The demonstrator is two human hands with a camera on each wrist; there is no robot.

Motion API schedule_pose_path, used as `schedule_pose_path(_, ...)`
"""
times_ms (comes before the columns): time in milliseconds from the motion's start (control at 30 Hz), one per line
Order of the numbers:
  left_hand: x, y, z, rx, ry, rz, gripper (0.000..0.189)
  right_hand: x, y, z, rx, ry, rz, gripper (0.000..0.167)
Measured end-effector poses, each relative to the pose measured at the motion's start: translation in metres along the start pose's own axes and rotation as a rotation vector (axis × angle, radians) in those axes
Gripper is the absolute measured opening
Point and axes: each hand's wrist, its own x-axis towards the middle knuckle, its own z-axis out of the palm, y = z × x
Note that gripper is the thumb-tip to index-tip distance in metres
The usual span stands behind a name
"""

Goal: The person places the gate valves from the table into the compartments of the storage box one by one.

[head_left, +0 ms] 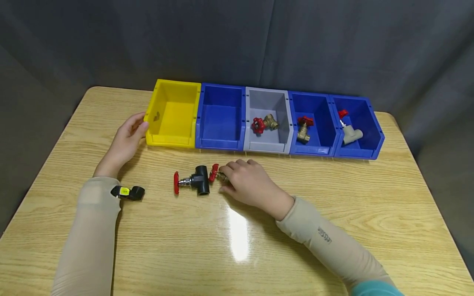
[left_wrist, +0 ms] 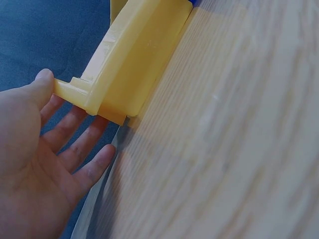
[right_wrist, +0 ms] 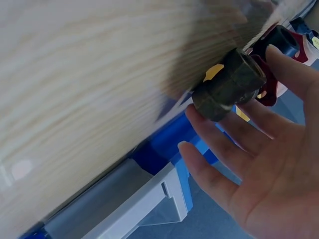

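Note:
My left hand pinches the left rim of the yellow bin, thumb on one side and fingers on the other in the left wrist view. With thumb and fingertips, my right hand holds a brass valve with a red handwheel, low over the table. Just left of it lies a black tee-shaped valve with a red handwheel. Another black fitting with a yellow label sits beside my left wrist, partly hidden by the sleeve.
Right of the yellow bin stand a blue bin, a grey bin with a brass valve, a blue bin with another brass valve, and an end blue bin with a grey plastic valve. Dark curtain hangs behind.

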Motion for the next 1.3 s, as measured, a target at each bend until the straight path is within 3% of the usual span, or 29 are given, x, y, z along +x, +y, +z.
schedule_pose_path(400, -0.0005, -0.0014, -0.0003, 0.004, 0.003, -0.014, 0.057, 0.0027, -0.0042, 0.0044, 0.051, 0.015, 0.011, 0.026)
schedule_pose_path(733, -0.0014, 0.0003, -0.0004, -0.001, 0.004, -0.002, 0.056, 0.0011, -0.007, 0.0025, 0.033, 0.003, 0.032, 0.034)
schedule_pose_path(1300, -0.0012, 0.0005, 0.0, -0.005, 0.001, 0.016, 0.055, -0.0009, -0.0096, 0.0024, 0.046, 0.094, 0.062, 0.029)
